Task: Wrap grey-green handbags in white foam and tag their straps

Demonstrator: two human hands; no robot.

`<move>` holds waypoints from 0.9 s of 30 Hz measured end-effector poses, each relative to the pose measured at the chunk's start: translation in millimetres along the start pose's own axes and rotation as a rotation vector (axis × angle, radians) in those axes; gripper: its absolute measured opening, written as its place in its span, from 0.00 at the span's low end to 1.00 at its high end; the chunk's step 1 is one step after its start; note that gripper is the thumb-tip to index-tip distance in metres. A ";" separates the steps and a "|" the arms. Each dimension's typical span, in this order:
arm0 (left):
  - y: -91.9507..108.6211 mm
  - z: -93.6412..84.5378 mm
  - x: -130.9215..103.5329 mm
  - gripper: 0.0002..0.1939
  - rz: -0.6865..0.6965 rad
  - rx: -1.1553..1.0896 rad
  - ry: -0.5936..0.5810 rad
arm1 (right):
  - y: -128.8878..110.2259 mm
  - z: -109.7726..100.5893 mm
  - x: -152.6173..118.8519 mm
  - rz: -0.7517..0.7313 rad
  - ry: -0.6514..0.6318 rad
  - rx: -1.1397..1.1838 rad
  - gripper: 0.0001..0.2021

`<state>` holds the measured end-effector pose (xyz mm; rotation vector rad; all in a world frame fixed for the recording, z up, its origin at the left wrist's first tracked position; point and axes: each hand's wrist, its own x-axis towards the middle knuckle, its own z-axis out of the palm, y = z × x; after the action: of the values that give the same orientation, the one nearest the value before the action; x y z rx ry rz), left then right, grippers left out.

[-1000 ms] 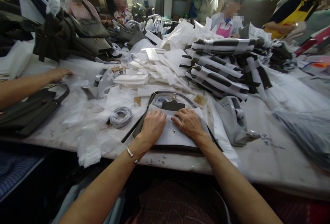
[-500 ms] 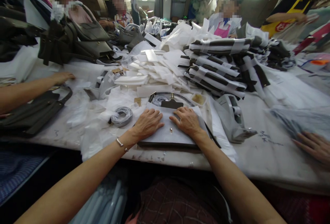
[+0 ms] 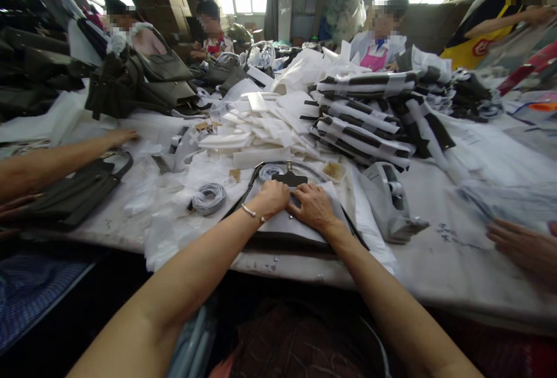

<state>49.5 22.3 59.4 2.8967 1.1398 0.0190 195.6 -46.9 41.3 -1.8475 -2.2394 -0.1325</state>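
Observation:
A dark handbag lies on the table in front of me, with a white sheet over its front. A dark tab with a metal clasp shows at its top, and its thin strap curves around the upper side. My left hand is closed at the tab's lower edge, fingers curled under; what they pinch is hidden. Beside it, my right hand rests on the white sheet with fingers slightly bent and apart, fingertips near the tab. Below the hands, a small metal stud pokes through the sheet.
Left of the bag lies a grey tape roll; to the right stands a tape dispenser. White padding pieces and wrapped dark straps are heaped behind. Co-workers' hands reach in from both sides. A small tray sits behind.
My left hand has moved right and inward, from lying spread on the sheet to closed beside the right hand. My right hand has hardly moved. The view has tilted slightly up.

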 end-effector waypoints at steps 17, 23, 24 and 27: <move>-8.4 29.3 -27.4 0.17 -0.258 -0.004 0.281 | -0.2 4.9 1.1 0.106 -0.025 0.008 0.20; -9.7 27.1 -28.5 0.17 -0.173 -0.003 0.288 | 0.9 2.0 8.8 0.129 -0.128 -0.021 0.25; -9.7 26.1 -28.8 0.17 -0.159 -0.003 0.287 | 1.4 1.8 9.7 0.123 -0.146 -0.014 0.26; -10.4 23.6 -28.9 0.17 -0.137 -0.005 0.278 | 4.2 2.8 9.9 0.101 -0.156 0.024 0.26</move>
<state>21.8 9.6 35.5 2.8686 1.3716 0.4325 197.6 -36.0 40.6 -2.0169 -2.2299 0.0582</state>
